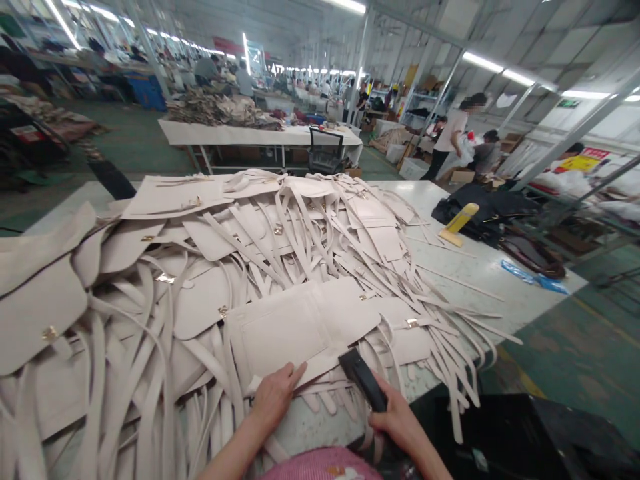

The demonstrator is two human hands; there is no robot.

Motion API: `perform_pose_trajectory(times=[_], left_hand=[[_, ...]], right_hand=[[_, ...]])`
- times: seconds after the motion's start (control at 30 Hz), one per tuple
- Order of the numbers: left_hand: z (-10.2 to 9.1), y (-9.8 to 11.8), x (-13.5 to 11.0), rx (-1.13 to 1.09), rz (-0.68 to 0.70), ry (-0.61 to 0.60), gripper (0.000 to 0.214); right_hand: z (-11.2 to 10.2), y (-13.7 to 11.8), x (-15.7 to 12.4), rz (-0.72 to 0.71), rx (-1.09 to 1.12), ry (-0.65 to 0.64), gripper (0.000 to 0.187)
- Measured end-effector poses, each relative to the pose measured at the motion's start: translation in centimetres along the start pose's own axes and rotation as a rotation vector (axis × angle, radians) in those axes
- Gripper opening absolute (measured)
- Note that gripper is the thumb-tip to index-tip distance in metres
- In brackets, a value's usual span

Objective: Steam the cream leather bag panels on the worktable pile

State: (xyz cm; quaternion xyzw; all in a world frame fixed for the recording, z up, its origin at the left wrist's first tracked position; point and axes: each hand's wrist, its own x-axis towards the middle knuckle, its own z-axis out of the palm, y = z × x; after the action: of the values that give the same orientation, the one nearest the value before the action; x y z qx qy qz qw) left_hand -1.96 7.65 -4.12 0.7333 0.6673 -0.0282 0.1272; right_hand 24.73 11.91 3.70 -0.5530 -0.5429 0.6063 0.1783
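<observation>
In front of me a beige leather-like bag panel (285, 327) with a stitched rectangle lies on top of a heap of similar pieces. My left hand (274, 395) is closed on its near edge, the index finger stretched along a narrow strip there. A black hand-held tool (364, 379), shaped like a hair clipper, is gripped in my right hand (393, 412). Its head reaches the panel's near right edge; whether it touches, I cannot tell. Long beige straps (445, 353) and flaps with gold-coloured clasps (412, 323) surround the panel.
The heap spreads over a pale worktable (480, 293). On its right stand a yellow tape dispenser-like object (457, 225) and black bags (487, 207). A black container (505, 433) is at the lower right. Beyond are another table (225, 135), a chair (326, 152) and a standing person (450, 137).
</observation>
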Motion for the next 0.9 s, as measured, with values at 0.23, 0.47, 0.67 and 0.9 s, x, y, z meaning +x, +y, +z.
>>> perform_pose_trajectory(times=[0.23,0.47,0.67,0.9], left_hand=[[0.4,-0.7,0.4,-0.038,0.029,-0.003,0.058],[0.7,-0.9,0.4,-0.056,0.009,-0.009,0.064],[0.6,-1.1,0.4,-0.090,0.039,-0.026,0.062],[-0.2,-0.5,-0.5,-0.124,0.036,-0.046,0.063]], right_hand=[[-0.8,-1.5,3.3,-0.043,0.098,0.016,0.079],[-2.6,-1.0,1.8,-0.013,0.030,0.014,0.079],[2.0,-1.2,3.0,0.005,-0.143,-0.128,0.086],[5.5,-5.8,8.7,-0.148,-0.215,-0.060,0.077]])
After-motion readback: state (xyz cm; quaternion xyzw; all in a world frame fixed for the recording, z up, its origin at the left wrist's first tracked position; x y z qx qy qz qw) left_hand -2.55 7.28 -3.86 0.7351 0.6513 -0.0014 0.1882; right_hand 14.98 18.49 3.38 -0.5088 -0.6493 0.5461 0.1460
